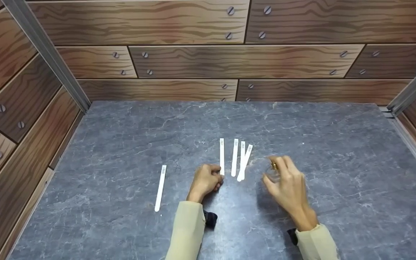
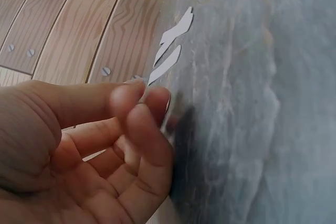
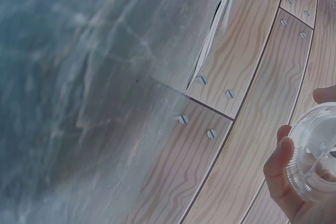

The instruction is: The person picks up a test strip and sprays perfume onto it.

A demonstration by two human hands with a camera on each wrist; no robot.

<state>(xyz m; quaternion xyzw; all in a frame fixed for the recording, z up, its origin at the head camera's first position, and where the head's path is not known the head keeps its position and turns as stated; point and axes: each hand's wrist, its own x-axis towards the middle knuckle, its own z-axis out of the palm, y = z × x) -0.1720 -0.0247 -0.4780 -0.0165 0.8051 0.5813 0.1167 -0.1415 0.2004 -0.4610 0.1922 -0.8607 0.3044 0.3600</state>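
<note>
White strips (image 1: 234, 157), grey veined table (image 1: 338, 151), wood-grain walls (image 1: 193, 61)

I see a desk (image 1: 121, 144) with a matt grey, stone-veined surface. The strips (image 1: 234, 157) on it look like thin, flat white paper. My right hand (image 1: 287, 187) grips a small bottle (image 3: 315, 150) of clear, glossy glass or plastic. The walls (image 1: 193, 61) show printed wood grain with screw heads, framed by dull metal rails (image 1: 45, 50).
</note>
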